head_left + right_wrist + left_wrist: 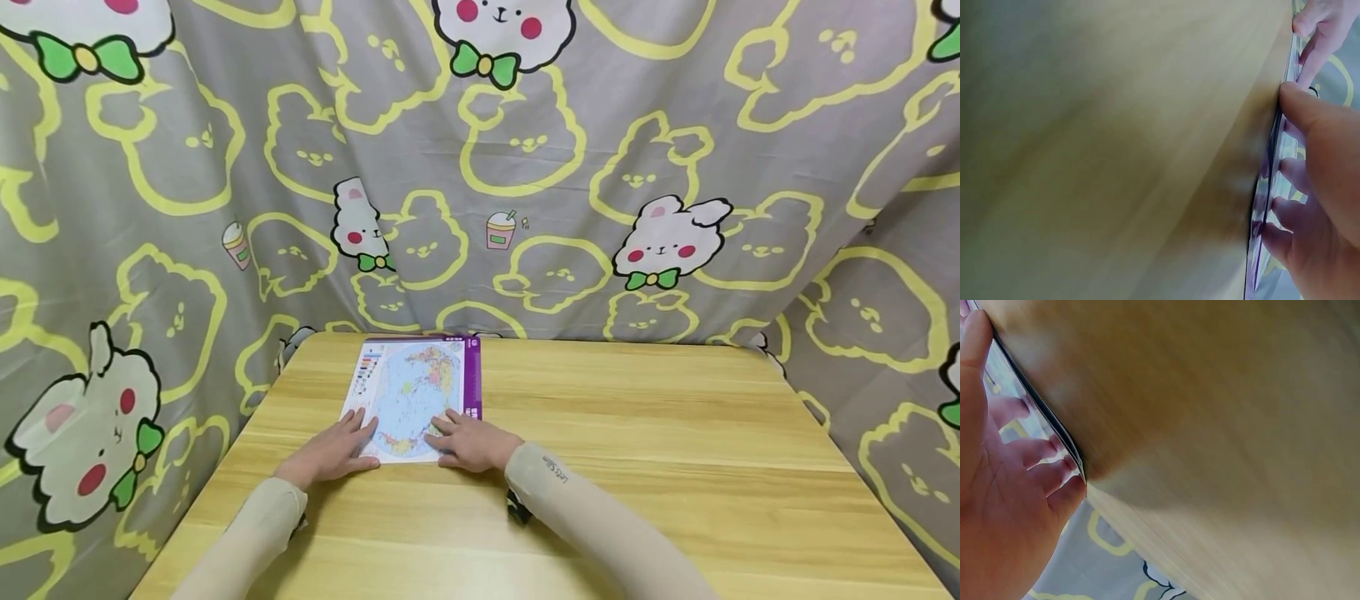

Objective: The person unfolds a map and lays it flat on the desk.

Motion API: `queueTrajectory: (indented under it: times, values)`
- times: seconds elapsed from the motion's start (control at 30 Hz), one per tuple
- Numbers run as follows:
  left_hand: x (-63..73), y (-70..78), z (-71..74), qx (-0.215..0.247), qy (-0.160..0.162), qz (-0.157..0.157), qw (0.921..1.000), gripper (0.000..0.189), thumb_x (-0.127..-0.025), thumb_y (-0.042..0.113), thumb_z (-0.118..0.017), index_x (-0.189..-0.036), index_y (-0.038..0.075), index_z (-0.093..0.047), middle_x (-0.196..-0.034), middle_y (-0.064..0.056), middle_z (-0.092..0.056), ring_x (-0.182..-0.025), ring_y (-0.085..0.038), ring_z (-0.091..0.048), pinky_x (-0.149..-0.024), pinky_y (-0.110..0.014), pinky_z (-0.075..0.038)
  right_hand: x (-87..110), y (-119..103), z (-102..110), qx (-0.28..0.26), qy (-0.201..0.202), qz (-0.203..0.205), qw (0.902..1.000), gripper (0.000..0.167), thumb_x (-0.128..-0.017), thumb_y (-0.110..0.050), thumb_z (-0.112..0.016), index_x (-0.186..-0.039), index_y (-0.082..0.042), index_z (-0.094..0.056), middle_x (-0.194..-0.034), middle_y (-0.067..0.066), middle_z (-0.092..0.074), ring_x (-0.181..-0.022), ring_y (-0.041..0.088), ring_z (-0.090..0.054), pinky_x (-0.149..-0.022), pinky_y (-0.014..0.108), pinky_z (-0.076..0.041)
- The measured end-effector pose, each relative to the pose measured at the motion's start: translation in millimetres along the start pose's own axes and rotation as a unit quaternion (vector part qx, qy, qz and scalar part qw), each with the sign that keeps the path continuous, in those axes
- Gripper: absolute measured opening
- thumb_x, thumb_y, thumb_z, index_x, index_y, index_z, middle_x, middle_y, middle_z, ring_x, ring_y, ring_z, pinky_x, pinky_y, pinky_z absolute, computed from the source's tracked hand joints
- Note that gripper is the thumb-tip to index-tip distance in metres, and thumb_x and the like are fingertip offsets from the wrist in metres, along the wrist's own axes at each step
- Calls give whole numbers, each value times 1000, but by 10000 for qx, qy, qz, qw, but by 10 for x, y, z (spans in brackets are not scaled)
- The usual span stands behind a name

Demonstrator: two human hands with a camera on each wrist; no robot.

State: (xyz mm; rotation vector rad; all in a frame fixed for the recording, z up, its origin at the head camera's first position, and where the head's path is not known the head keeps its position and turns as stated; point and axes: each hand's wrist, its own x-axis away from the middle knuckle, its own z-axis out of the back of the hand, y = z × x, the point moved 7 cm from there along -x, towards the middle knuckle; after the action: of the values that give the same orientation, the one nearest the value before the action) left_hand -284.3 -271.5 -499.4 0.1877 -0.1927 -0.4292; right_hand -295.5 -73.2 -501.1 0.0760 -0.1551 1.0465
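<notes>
A glossy world map point(412, 392) lies flat at the back left of the table, with a purple strip point(472, 375) along its right side. My left hand point(339, 446) rests on its near left corner, fingers spread and thumb by the front edge. On the near right corner lies my right hand point(471, 442), its fingers also spread over the surface. The left wrist view shows the map's thin edge point(1041, 406) beside the left fingers. Seen edge-on in the right wrist view, the map point(1264, 181) appears to have more than one layer.
The wooden table point(637, 442) extends to the right and toward me. Behind it and at both sides hangs a grey curtain point(540, 283) with cartoon animals. A dark band point(517, 507) shows under the right sleeve.
</notes>
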Motion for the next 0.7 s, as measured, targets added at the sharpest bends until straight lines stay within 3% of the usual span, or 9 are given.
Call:
queueTrajectory:
  times: [0.7]
  values:
    - [-70, 253, -14, -114, -249, -140, 9995, 76, -91, 51, -54, -144, -1, -36, -147, -32, -23, -135, -49, -20, -107, -56, -25, 286, 74, -45, -103, -65, -36, 9999, 51, -102, -41, -34, -149, -23, -31, -155, 8, -21, -141, 34, -17, -113, 41, -20]
